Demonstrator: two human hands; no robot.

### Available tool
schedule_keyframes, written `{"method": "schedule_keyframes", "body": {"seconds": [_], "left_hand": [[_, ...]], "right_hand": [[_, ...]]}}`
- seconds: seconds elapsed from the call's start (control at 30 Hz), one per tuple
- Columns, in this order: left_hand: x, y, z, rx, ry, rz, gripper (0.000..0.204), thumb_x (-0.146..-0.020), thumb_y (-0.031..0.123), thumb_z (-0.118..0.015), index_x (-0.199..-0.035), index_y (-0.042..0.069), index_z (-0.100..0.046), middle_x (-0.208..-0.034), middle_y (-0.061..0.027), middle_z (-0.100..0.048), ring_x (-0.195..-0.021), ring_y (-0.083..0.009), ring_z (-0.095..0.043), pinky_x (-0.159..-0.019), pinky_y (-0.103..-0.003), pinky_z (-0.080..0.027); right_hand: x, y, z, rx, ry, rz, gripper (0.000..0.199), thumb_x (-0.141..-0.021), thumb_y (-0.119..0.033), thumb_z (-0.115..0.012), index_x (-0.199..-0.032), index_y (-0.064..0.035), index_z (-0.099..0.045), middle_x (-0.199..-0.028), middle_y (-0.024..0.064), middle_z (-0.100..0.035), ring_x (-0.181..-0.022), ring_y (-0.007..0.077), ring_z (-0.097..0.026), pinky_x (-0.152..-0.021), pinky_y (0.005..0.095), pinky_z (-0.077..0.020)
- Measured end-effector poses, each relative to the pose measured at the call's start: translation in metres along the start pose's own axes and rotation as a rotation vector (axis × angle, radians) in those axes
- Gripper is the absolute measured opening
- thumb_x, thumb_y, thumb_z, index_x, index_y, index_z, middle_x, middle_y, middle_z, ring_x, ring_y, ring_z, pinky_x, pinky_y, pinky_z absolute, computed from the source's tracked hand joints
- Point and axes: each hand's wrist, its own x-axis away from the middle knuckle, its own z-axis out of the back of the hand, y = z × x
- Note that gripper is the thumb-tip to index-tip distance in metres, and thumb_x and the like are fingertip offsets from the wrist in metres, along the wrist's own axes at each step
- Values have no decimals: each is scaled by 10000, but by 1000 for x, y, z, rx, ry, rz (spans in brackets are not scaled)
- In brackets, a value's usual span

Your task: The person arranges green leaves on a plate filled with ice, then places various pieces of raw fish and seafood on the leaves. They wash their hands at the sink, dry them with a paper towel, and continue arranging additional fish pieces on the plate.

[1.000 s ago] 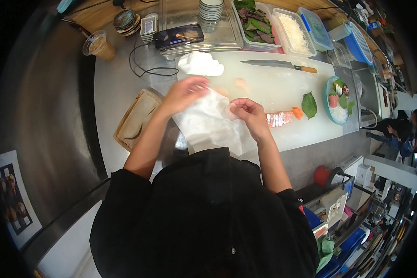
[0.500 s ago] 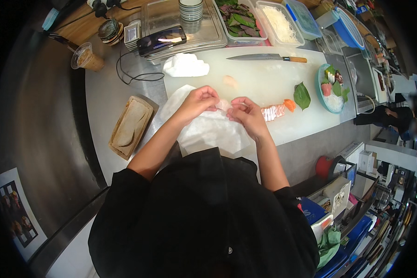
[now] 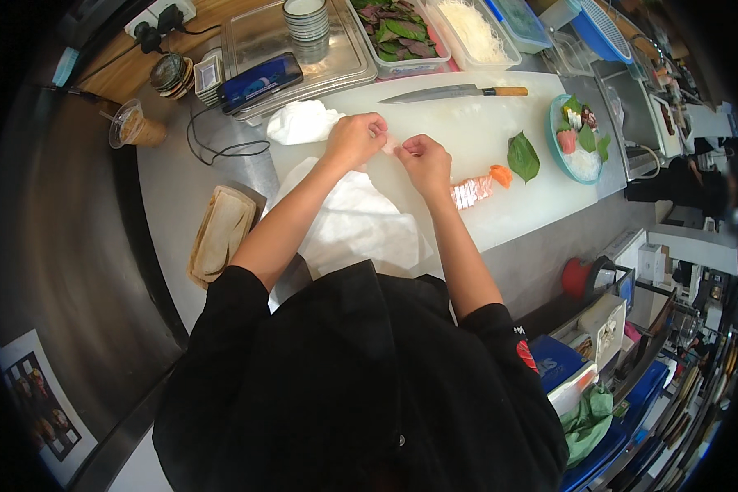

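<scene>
Nearest me: a white sheet (image 3: 365, 234) lies loosely over the near left part of the pale board (image 3: 467, 135), partly beneath my left forearm.
Outside my left forearm: a pale tray (image 3: 221, 234) with a brown rim sits on the metal surface (image 3: 168, 189).
Right hand: my right hand (image 3: 428, 166) pinches the slice, thumb against curled fingers.
Left hand: my left hand (image 3: 354, 143) grasps the same slice from the other side, fingertips drawn together.
Slice: the thin, pale slice (image 3: 390, 146) is between my fingertips, above the board.
Right on the board: striped salmon (image 3: 471, 193), with an orange piece (image 3: 501, 175) at its far end, then a green leaf (image 3: 523, 156) just beside.
Board's right end: a turquoise bowl (image 3: 554, 131) of garnishes.
Board's far left: a bunched white cloth (image 3: 302, 123).
Board's far edge: a knife (image 3: 443, 93), its wooden handle to the right.
Beyond the board: a phone (image 3: 261, 82) on metal trays (image 3: 348, 49), stacked dishes (image 3: 306, 20), a tub of leaves (image 3: 398, 31) and a tub of white shreds (image 3: 469, 33).
</scene>
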Motion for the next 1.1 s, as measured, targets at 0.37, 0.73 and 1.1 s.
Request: {"method": "schedule_keyframes", "body": {"seconds": [0.37,0.73,1.1], "left_hand": [[-13,25,29,-252,-396,-129,381,-752,123,-741,-1131,136,-703,-1072,-129,-680,-1096,-339,-643,-941,-429,-524],[4,6,18,82,-247,-280,367,-758,6,-739,-1110,92,-679,-1081,-94,-693,-1028,-301,-681,-924,-407,-545],[24,13,84,-107,-155,63,345,-834,204,-805,-1146,125,-681,-1091,-86,-713,-968,-263,-707,-831,-379,-561]], "right_hand": [[1,-8,6,226,-53,244,301,-770,-109,-779,-1057,-33,-730,-1021,152,-735,-902,351,-715,-836,426,-566],[19,-6,3,208,-30,208,258,-810,-185,-784,-1017,-47,-714,-953,133,-730,-876,335,-714,-767,454,-561],[23,-16,-2,212,50,331,230,-872,-161,-735,-1088,-82,-734,-1027,108,-692,-938,309,-695,-815,435,-554]]}}
